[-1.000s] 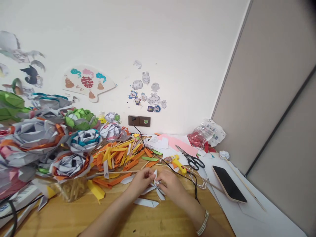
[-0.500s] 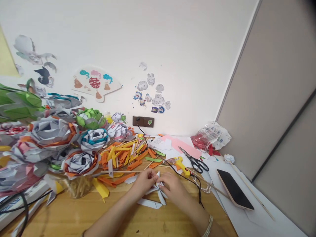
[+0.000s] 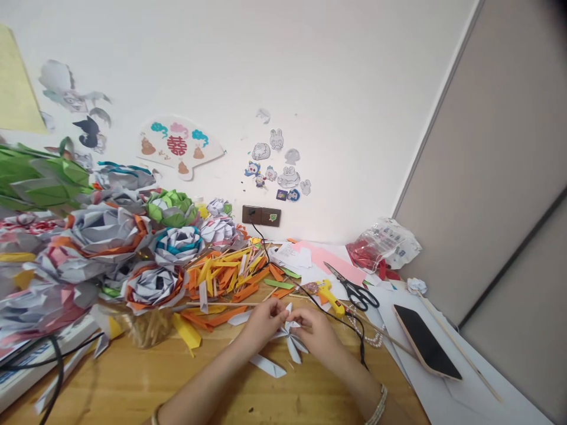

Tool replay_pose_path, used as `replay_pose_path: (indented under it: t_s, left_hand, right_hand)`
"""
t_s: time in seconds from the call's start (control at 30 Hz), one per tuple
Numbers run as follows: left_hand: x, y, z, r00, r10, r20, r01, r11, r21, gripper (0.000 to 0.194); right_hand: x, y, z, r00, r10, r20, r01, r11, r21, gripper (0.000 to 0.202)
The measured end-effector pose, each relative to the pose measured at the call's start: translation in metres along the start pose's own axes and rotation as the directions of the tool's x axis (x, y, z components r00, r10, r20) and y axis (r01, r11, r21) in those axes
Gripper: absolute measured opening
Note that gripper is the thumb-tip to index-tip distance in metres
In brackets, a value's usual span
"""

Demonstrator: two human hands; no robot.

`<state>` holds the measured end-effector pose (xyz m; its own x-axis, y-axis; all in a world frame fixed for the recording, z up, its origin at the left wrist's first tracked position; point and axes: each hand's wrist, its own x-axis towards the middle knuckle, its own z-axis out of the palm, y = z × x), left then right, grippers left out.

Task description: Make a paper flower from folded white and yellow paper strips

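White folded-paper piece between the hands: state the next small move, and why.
Perhaps steady the white folded-paper piece with the left hand and press its middle with the right hand: both hands meet at its upper part, while its lower flaps splay apart.

A white wall stands behind the wooden table — a grey panel (dark-seamed) to the right.

Bare left hand and bare right hand hold white petal-shaped folded paper

A flat white paper strip lies near them on the brown wooden table. Rightward are a yellow glue gun, black-handled metal scissors and a black-screened phone; leftward, orange and yellow folded-paper strips lie beside layered multicoloured paper flowers.
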<state>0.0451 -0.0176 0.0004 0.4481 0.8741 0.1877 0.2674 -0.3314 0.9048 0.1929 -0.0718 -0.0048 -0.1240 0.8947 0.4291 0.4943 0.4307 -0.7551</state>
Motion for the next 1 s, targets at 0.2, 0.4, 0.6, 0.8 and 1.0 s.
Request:
replay_pose_path:
  t_s: [0.2, 0.4, 0.6, 0.8, 1.0]
  left_hand:
    - [-0.007, 0.01, -0.002, 0.981, 0.188, 0.044, -0.191, 0.904, 0.382, 0.008]
    - [-0.013, 0.011, 0.002, 0.984, 0.152, 0.098, -0.18, 0.816, 0.549, 0.009]
    - [-0.011, 0.012, 0.002, 0.985, 0.129, 0.112, -0.169, 0.831, 0.529, 0.013]
    - [-0.005, 0.0, 0.002, 0.974, 0.102, 0.205, -0.189, 0.864, 0.467, 0.019]
    - [-0.008, 0.005, 0.004, 0.983, 0.063, 0.173, -0.142, 0.855, 0.499, 0.016]
  right_hand:
    - [0.004, 0.019, 0.009, 0.976, 0.21, -0.053, -0.19, 0.948, 0.254, 0.012]
    - [0.003, 0.02, 0.013, 0.973, 0.219, -0.077, -0.195, 0.952, 0.237, 0.011]
    - [0.004, 0.02, 0.015, 0.954, 0.295, -0.059, -0.27, 0.927, 0.26, 0.007]
    - [0.005, 0.023, 0.009, 0.948, 0.317, 0.022, -0.306, 0.892, 0.333, 0.018]
    - [0.004, 0.023, 0.002, 0.941, 0.317, 0.121, -0.339, 0.87, 0.358, 0.023]
